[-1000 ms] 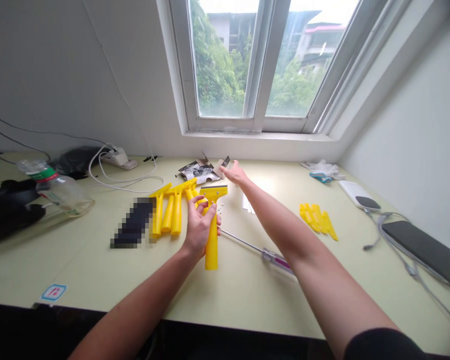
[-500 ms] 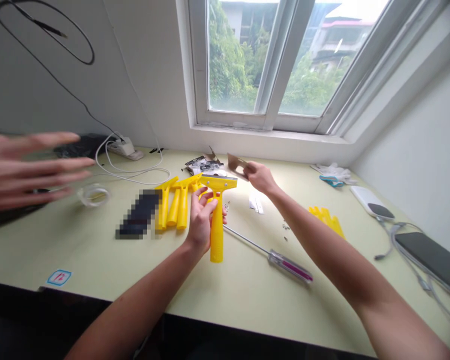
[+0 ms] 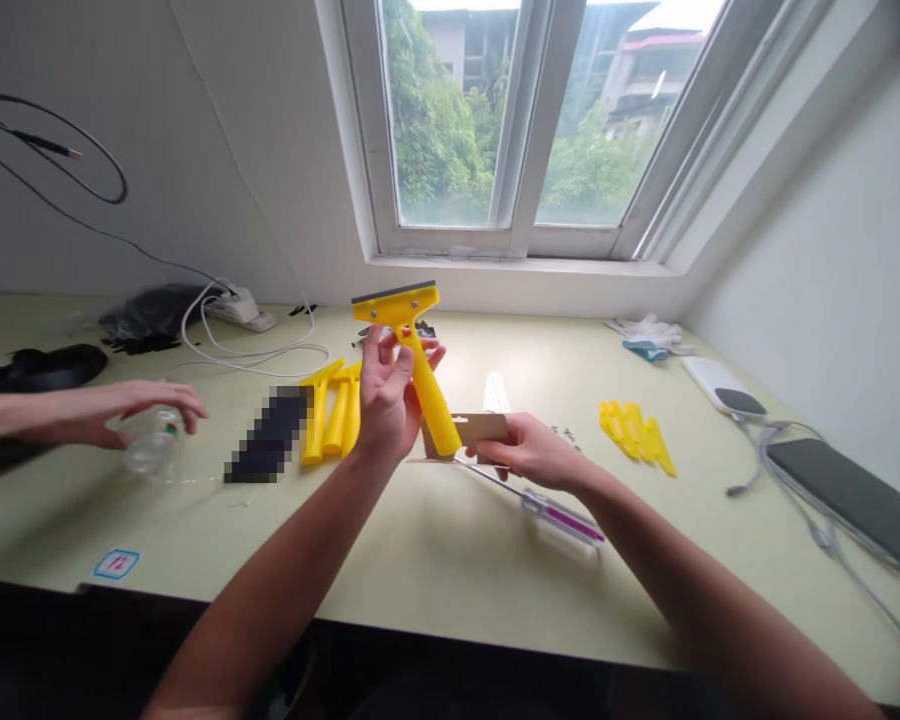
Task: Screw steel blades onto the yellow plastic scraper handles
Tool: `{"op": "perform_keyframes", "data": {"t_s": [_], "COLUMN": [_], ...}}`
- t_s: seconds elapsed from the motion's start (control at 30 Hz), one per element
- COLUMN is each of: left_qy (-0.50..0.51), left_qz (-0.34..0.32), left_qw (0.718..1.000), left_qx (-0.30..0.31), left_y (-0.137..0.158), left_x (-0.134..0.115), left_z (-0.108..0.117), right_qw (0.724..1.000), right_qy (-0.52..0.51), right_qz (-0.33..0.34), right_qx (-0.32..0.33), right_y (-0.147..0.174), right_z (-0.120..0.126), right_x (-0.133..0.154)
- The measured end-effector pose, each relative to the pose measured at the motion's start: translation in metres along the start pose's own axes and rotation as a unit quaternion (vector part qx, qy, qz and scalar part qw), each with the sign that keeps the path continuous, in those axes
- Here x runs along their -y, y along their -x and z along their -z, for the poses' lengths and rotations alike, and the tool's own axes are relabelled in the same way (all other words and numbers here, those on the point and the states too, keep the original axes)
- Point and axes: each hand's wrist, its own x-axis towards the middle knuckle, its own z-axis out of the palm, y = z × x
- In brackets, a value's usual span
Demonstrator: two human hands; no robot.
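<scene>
Held up in my left hand is a yellow scraper, its blade end up and tilted left, with two screws in the head. My right hand is closed on a brown cardboard piece with a hang hole, just behind the lower end of the scraper's handle. Beneath the cardboard lies a screwdriver with a clear and purple handle. More yellow scrapers rest left of my left hand, partly hidden by it.
At the left, another person's hand is over a clear round container. A pixelated dark object, yellow plastic pieces, small screws, a white device, a dark power bank with cables and a number label lie around.
My left hand has raised the scraper and tipped it left. My right hand has brought the cardboard down and nearer, under the scraper. The other person's hand has lowered to the clear container.
</scene>
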Motion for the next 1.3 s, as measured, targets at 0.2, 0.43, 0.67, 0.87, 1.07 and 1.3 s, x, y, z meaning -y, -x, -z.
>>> {"op": "perform_keyframes", "data": {"t_s": [0.2,0.43,0.67,0.87,1.07,1.3], "left_qy": [-0.021,-0.038,-0.017,0.027,0.025,0.032], "left_qz": [0.029,0.050,0.060,0.054,0.048,0.051], "left_qw": [0.998,0.997,0.994,0.996,0.998,0.997], "left_qx": [0.043,0.045,0.093,0.071,0.032,0.045], "left_y": [0.015,0.020,0.023,0.013,0.007,0.011], "left_x": [0.011,0.010,0.013,0.008,0.010,0.012], "left_z": [0.005,0.003,0.004,0.009,0.014,0.011], "right_qw": [0.993,0.959,0.926,0.927,0.961,0.985], "right_qy": [-0.121,-0.274,-0.365,-0.354,-0.251,-0.136], "right_qz": [-0.006,-0.050,-0.065,0.032,0.062,0.105], "right_qx": [-0.002,-0.055,-0.068,0.118,0.096,-0.020], "right_y": [0.004,0.008,0.006,0.014,0.015,0.011], "right_z": [-0.006,-0.020,-0.027,-0.011,-0.020,-0.029], "right_x": [-0.005,-0.007,-0.011,-0.013,-0.009,-0.014]}}
